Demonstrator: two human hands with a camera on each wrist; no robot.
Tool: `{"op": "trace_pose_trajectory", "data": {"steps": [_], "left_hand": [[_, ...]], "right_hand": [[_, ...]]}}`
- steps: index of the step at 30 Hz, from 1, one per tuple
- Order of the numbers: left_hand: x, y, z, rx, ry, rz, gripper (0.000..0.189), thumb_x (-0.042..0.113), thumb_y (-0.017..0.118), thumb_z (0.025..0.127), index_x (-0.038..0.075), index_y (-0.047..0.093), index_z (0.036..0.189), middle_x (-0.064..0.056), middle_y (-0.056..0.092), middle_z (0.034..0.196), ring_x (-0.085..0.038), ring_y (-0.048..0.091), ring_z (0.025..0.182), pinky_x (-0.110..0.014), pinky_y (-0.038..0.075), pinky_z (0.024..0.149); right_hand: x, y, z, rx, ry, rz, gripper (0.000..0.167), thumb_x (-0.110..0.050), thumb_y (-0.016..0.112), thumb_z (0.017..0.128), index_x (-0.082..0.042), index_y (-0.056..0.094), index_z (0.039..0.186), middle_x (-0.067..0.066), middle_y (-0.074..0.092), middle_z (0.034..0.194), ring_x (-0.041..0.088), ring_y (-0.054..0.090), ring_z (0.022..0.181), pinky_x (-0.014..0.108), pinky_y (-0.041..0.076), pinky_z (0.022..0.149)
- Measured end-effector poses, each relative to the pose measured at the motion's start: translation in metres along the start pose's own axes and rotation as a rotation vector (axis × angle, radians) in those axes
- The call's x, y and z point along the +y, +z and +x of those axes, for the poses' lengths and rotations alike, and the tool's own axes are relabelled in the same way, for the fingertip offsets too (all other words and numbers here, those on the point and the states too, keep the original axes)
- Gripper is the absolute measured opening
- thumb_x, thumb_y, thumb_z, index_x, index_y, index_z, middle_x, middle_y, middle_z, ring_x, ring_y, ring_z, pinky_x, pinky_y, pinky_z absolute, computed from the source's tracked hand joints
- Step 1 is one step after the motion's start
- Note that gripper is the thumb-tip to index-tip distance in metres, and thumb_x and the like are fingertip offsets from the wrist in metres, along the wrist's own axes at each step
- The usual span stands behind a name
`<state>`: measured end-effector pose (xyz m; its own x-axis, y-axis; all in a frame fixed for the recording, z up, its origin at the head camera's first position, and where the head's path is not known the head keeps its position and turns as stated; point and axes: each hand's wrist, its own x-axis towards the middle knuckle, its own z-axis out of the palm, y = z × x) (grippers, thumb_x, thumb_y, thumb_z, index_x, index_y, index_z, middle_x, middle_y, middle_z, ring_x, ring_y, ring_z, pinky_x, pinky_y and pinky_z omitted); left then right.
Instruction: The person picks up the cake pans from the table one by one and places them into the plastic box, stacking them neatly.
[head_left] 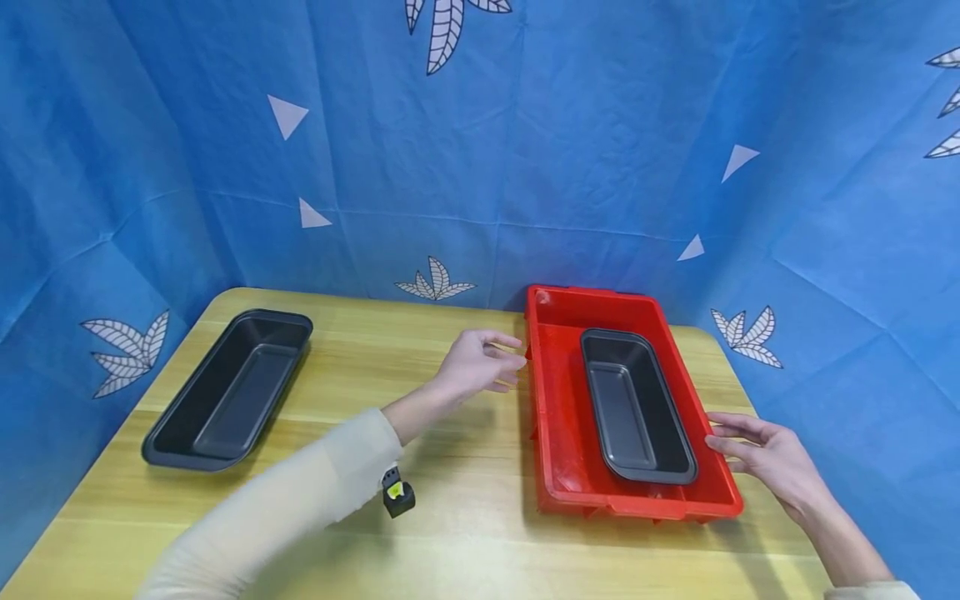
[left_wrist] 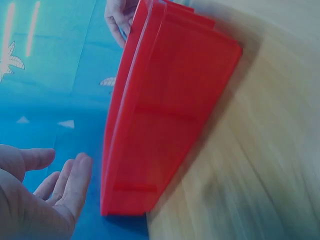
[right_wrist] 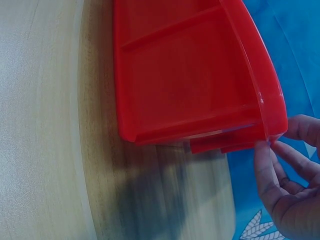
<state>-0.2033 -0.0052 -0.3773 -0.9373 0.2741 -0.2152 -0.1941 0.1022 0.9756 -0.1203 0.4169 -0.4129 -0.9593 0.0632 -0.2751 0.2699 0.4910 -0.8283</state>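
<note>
A red plastic tray (head_left: 558,400) stands on the right half of the wooden table, with a dark loaf pan (head_left: 626,408) lying inside it. My left hand (head_left: 482,362) is beside the tray's left wall, fingers extended and nothing in them. In the left wrist view, a gap shows between that hand (left_wrist: 50,195) and the tray wall (left_wrist: 165,100). On the opposite side, my right hand (head_left: 772,458) has its fingertips right at the tray's right rim. The right wrist view shows these loosely bent fingers (right_wrist: 267,172) touching the rim near a corner.
Another dark loaf pan (head_left: 236,392) sits at the left of the wooden table (head_left: 457,542). Blue cloth (head_left: 510,150) with white leaf and triangle prints hangs behind and along both sides. A small black device (head_left: 397,493) is strapped at my left sleeve.
</note>
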Motion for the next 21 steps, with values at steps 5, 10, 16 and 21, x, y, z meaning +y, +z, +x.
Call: {"op": "trace_pose_trajectory", "data": {"steps": [5,10,16,21], "left_hand": [[-0.001,-0.025,-0.008,0.016,0.011,0.061,0.035,0.010,0.075,0.096,0.005,0.069,0.130,-0.023,0.075,0.126,-0.026,0.080,0.090,-0.045,0.068,0.088],[0.005,-0.053,-0.016,0.034,0.012,0.138,0.036,0.014,0.075,0.098,0.007,0.069,0.133,-0.021,0.075,0.126,-0.023,0.080,0.090,-0.043,0.068,0.086],[0.021,-0.092,-0.027,0.050,0.065,0.268,0.036,0.015,0.069,0.102,0.006,0.067,0.137,-0.023,0.073,0.128,-0.022,0.079,0.091,-0.043,0.068,0.087],[0.025,-0.125,-0.037,0.080,0.078,0.357,0.037,0.016,0.067,0.104,0.006,0.064,0.140,-0.025,0.071,0.130,-0.019,0.078,0.091,-0.046,0.066,0.092]], "right_hand": [[0.000,0.001,0.001,-0.001,0.006,-0.003,0.059,-0.024,0.070,0.102,0.007,0.052,0.149,-0.027,0.068,0.097,0.003,0.074,0.085,0.023,0.065,0.078],[-0.001,0.000,0.000,-0.002,-0.003,0.004,0.051,-0.024,0.072,0.101,0.000,0.060,0.145,-0.027,0.069,0.097,0.004,0.075,0.086,0.023,0.065,0.078],[-0.001,0.001,0.000,-0.003,0.003,-0.002,0.057,-0.028,0.073,0.101,0.002,0.057,0.146,-0.026,0.069,0.097,0.005,0.075,0.087,0.023,0.065,0.079],[0.001,0.002,0.000,0.001,0.018,-0.017,0.065,-0.030,0.073,0.101,0.006,0.051,0.150,-0.027,0.068,0.097,0.005,0.075,0.088,0.023,0.065,0.080]]}}
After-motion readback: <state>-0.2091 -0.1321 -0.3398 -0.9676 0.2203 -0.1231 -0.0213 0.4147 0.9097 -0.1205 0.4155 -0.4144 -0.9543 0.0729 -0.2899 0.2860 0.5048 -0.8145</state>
